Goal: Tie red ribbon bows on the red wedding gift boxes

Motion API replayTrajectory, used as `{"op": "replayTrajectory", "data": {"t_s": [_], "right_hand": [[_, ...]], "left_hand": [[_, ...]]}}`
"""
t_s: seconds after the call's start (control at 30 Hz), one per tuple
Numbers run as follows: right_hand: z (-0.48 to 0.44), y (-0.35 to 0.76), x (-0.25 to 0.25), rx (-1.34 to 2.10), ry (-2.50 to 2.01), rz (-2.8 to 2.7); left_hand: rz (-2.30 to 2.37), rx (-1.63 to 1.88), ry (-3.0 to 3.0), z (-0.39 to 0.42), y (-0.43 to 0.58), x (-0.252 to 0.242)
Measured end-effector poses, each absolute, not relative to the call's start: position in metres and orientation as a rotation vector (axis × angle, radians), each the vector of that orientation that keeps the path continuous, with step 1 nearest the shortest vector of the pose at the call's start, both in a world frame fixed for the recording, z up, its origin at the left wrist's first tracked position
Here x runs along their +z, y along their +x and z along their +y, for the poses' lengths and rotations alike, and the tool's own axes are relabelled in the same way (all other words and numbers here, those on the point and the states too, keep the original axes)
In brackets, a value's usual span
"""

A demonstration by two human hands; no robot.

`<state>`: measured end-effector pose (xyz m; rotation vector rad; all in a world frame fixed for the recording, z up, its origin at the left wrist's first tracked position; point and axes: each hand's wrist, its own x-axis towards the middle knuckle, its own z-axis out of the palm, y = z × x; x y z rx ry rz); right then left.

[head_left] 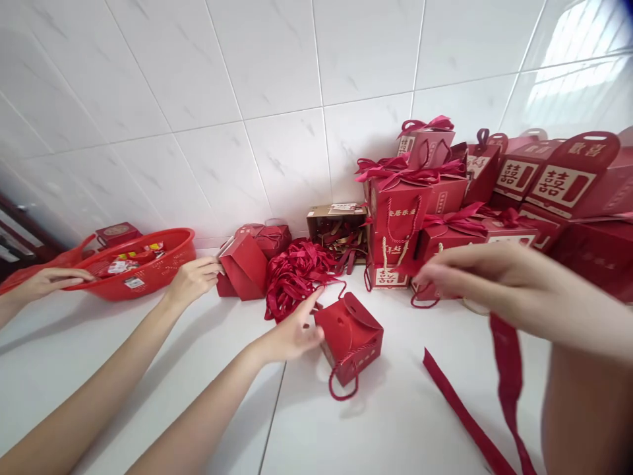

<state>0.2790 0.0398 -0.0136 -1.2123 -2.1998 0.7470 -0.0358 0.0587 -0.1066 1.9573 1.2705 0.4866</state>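
A small red gift box (352,333) with twisted cord handles stands on the white table, its top flaps folded over. My left hand (291,330) is at the box's left side, fingers spread, thumb close to its edge; I cannot tell whether it touches. At the right, my right hand (459,276) is raised, slightly blurred, its fingers pinched on a dark red ribbon (508,376). The ribbon hangs below the palm towards the front edge of the view. Another ribbon length (462,412) lies slanting on the table; whether both are one piece is hidden.
A heap of red ribbons (297,274) lies behind the box, near an open carton (336,234) of ribbons. Finished-looking red boxes (400,204) are stacked at right. A co-worker's hand (195,282) touches another red box (242,267); their other hand rests at a red basket (171,264).
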Motion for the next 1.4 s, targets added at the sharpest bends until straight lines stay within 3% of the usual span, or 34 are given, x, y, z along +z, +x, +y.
{"op": "replayTrajectory", "data": {"t_s": [0.2, 0.4, 0.8, 1.4], "right_hand": [[0.075, 0.255, -0.032, 1.004, -1.215, -2.209], [0.086, 0.241, -0.044, 1.190, -1.144, -2.240], [0.088, 0.232, -0.051, 1.026, -1.399, -2.382], [0.081, 0.226, -0.052, 0.856, -1.511, -2.388]], "left_hand": [[1.633, 0.723, 1.877, 0.082, -0.028, -0.079], [1.582, 0.164, 2.155, 0.044, 0.005, -0.056], [1.250, -0.114, 2.243, 0.066, 0.008, -0.076], [1.076, 0.065, 2.294, 0.071, -0.006, -0.071]]}}
